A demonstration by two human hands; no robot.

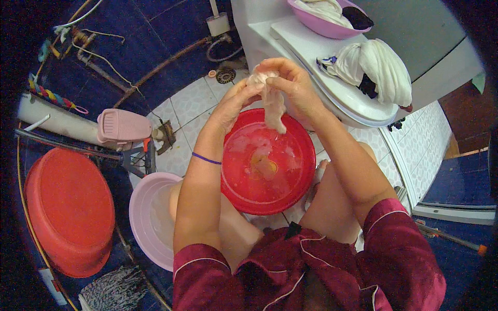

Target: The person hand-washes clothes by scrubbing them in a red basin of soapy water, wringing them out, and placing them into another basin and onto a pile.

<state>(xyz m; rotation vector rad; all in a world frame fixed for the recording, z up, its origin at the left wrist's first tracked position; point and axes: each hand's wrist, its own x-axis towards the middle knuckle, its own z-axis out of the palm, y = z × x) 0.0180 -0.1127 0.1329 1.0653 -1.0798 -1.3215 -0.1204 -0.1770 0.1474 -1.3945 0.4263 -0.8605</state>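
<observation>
Both of my hands are raised above the far edge of a red plastic basin (268, 194) that holds water. A small wet, pale, thin cloth item (274, 112), which looks like a sock or stocking, is bunched between my fingers, and its lower end hangs over the basin. My left hand (235, 102) grips the bunched top from the left. My right hand (290, 81) pinches it from the right with thumb and fingers. Something brownish-yellow shows at the middle of the basin; I cannot tell what it is.
A lilac basin (142, 225) stands beside my left leg. A red tub (70, 202) leans at the far left, near a mop head (114, 289). Wet white cloths (383, 74) and a pink bowl of laundry (311, 29) lie on the closed toilet lid (303, 46). A floor drain (225, 75) lies ahead.
</observation>
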